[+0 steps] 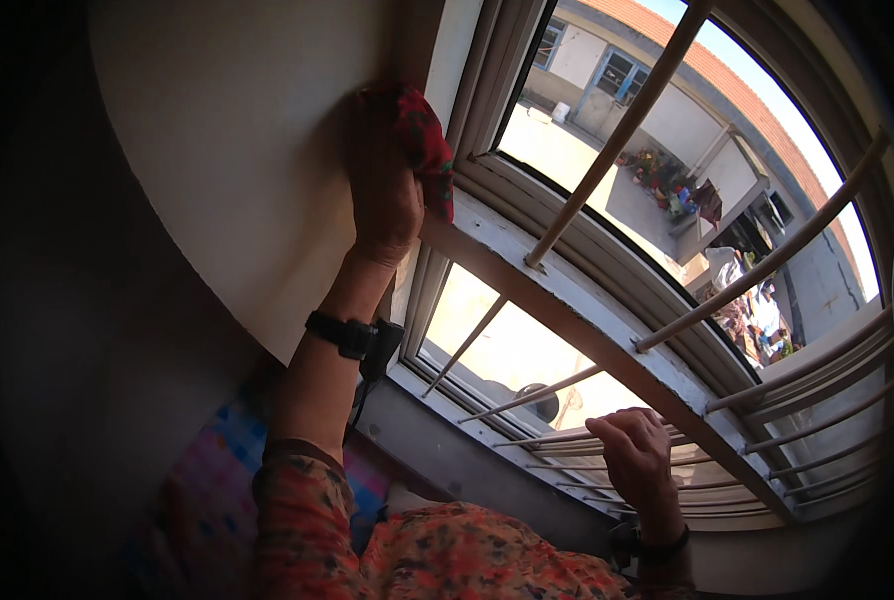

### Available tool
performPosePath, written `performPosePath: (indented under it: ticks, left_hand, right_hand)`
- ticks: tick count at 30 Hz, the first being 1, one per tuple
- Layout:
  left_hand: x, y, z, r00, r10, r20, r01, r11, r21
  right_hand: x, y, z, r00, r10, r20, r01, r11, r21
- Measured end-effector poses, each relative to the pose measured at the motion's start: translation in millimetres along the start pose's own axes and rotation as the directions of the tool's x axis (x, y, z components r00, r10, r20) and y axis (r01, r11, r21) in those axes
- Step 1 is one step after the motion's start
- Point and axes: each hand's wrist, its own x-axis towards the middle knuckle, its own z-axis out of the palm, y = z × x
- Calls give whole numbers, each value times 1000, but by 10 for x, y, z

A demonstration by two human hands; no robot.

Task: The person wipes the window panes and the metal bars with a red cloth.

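My left hand (387,191) is raised against the wall at the side of the window, closed on a red patterned cloth (428,154). The cloth lies between the hand and the wall and window frame edge; some of it is in shadow. A dark strap with a small black device (357,339) sits round that wrist. Lower right, my right hand (634,454) is at the window bars (552,394), fingers curled near the underside of the white crossbar (567,300). Whether its fingers grip a bar is hidden.
Round bars (619,142) run across the window panes, above and below the crossbar. A pale wall (244,165) is at the left. Pink and blue checked fabric (214,465) lies below. Beyond the glass are a courtyard, potted plants and a tiled-roof building (672,120).
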Motion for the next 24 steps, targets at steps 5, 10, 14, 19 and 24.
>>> performPosePath:
  ticks: [5,10,14,19,24]
  left_hand:
    - [-244,288,-241,675,-613,411,692,331,-642]
    - [-670,115,-334,767,-464,443,631,668,-394]
    - [-695,80,-542,701,-329,632,672,601,-433]
    - [-233,265,-274,882,52,469,-23,997,-68]
    - [-269,287,-137,721,70,689,-158,985,66]
  right_hand:
    - [-98,-53,200,998,33,49,-36,998,54]
    - [-197,-147,273,996,72,60,-76,995,61]
    - [-376,-136,312,992,110,67,-115,991,71]
    - [-442,-201,350,982,154,107,-166,980,111]
    - [-436,-199,420,990,135,45,-140,979,151]
